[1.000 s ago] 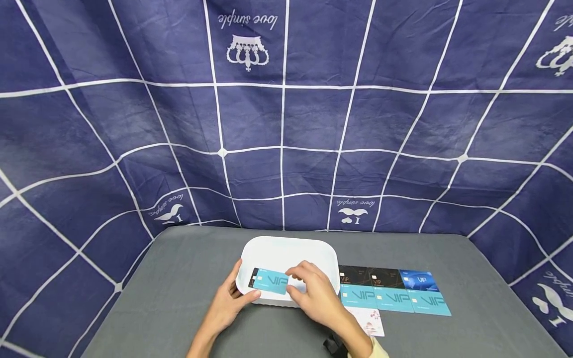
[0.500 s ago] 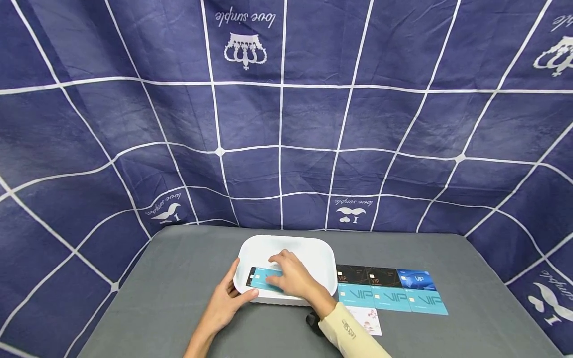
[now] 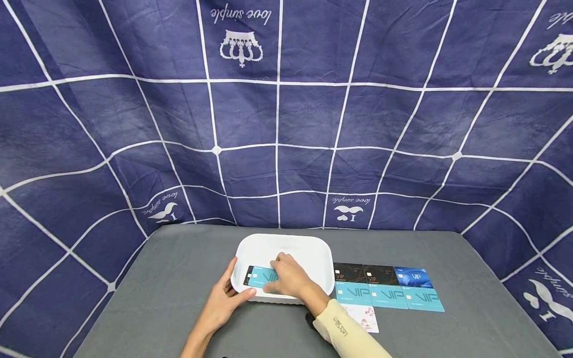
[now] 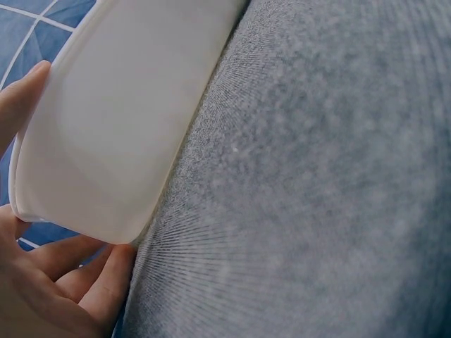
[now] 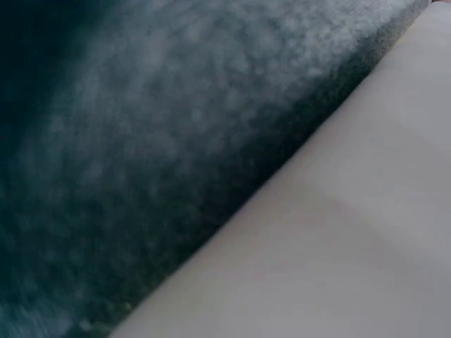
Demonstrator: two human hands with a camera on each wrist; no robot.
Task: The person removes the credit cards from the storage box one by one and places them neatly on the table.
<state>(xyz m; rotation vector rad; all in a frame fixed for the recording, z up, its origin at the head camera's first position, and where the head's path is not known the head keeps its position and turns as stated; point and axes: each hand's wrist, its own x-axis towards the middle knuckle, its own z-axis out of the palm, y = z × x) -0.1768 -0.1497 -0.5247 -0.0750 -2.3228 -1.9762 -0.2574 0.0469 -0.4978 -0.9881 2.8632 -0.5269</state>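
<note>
In the head view a white plastic box point(image 3: 309, 248) stands on the grey surface. My left hand point(image 3: 219, 303) grips its left end, thumb at the front wall and fingers round the side. The left wrist view shows the thumb and fingers against the wall of the box point(image 4: 120, 120). My right hand point(image 3: 290, 278) reaches inside and pinches the right end of a teal VIP card point(image 3: 259, 276), covering part of it. A black card point(image 3: 247, 275) peeks out at its left. The right wrist view holds only the pale box wall point(image 5: 338, 246) and dark cloth.
Right of the box, cards lie edge to edge: two black VIP cards point(image 3: 382, 275), a blue one point(image 3: 414, 278), and a row of teal cards point(image 3: 387, 297) in front. A white floral card point(image 3: 364, 317) lies nearest. A blue checked curtain point(image 3: 304, 119) hangs behind.
My right hand has moved left and deeper into the box; its spread fingers have closed on the teal card's right end. My left hand stays at the box's left end.
</note>
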